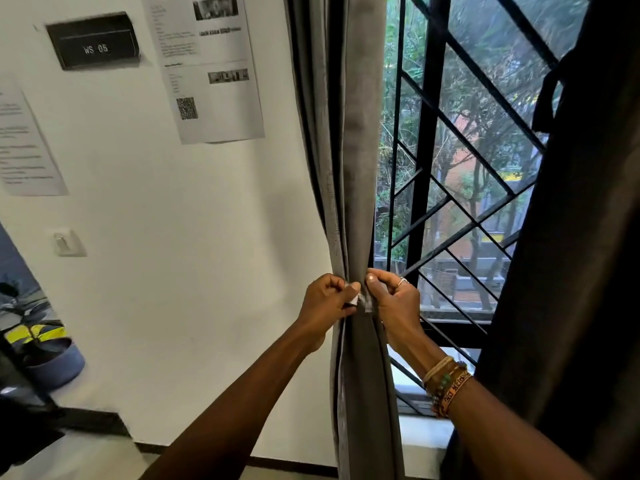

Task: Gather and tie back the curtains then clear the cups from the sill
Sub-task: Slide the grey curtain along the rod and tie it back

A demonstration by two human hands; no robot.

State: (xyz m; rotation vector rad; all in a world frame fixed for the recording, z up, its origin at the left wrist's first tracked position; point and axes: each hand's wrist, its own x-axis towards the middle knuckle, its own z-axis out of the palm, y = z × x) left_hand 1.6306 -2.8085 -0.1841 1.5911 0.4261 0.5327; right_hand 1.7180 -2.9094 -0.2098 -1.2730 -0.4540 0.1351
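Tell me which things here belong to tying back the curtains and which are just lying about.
Job in hand:
grey curtain, gathered
tie on it, pinched by left hand and right hand
dark curtain at right
sill; no cups in view

Just lying about:
printed notices
WS 05 sign
wall switch
blue pot
window grille

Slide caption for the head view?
Left hand and right hand pinch a pale tie around the gathered grey curtain by the window grille.
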